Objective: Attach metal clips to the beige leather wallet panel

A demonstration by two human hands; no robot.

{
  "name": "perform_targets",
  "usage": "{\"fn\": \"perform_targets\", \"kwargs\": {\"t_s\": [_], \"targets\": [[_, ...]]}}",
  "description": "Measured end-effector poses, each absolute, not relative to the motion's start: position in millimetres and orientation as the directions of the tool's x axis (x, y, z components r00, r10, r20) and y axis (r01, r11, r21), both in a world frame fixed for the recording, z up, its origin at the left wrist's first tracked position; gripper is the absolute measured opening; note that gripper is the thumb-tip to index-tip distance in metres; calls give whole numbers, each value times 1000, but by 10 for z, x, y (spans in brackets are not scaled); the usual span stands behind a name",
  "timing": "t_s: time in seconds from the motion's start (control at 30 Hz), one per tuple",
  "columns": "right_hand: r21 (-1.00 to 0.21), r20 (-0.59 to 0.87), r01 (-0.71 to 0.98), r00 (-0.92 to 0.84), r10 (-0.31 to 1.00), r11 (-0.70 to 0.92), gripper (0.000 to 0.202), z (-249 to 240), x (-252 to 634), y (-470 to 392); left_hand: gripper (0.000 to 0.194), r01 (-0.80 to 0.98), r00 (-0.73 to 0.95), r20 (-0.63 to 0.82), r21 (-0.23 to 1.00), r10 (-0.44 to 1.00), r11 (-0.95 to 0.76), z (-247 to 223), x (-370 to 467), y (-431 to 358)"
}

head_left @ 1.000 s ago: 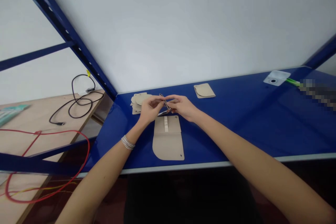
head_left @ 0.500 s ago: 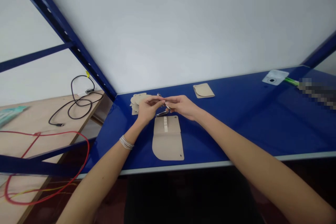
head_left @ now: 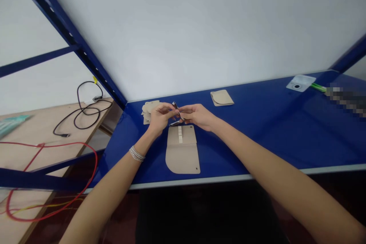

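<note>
My left hand (head_left: 162, 117) and my right hand (head_left: 197, 116) meet above the blue table, both closed on a small shiny metal tool (head_left: 179, 113). Its exact shape is partly hidden by my fingers. Another metal piece (head_left: 175, 124) shows just below them. Nearest to me lies an unfolded beige case (head_left: 183, 158), with a small dark snap in a corner and a column of pale loops (head_left: 180, 135) on its upper half. Behind my left hand is a pile of beige pieces (head_left: 148, 109).
A folded beige case (head_left: 222, 98) lies near the wall. Farther right are a clear packet (head_left: 300, 83) and a green object (head_left: 318, 87). Black cable (head_left: 82, 110) and red cable (head_left: 95, 164) are at the left, beyond a blue frame post (head_left: 71, 34).
My left hand's fingers have shifted slightly, and more of the metal tool shows between my hands. The cases and the pile have stayed in place.
</note>
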State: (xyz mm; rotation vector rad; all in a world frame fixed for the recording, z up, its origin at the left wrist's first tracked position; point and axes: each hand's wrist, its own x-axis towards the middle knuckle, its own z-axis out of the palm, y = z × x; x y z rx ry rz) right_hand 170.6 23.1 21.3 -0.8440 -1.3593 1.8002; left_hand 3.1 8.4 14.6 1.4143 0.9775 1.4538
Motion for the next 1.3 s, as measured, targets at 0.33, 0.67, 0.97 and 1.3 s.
{"fn": "perform_targets", "kwargs": {"t_s": [0.33,0.67,0.97,1.3], "targets": [[-995,98,-60,-510,855,78,18,180,1654,223,29,-54,80,302,953,950,-299,142,-4,103],[-990,128,-14,-469,874,138,19,166,1624,202,46,-79,159,263,964,952,-253,236,6,66],[-984,173,-25,-375,911,177,17,91,1600,228,41,-74,73,269,962,960,-263,212,83,46],[-986,168,-48,-337,926,161,17,67,1586,246,34,-53,-10,257,965,966,-257,232,117,27]]}}
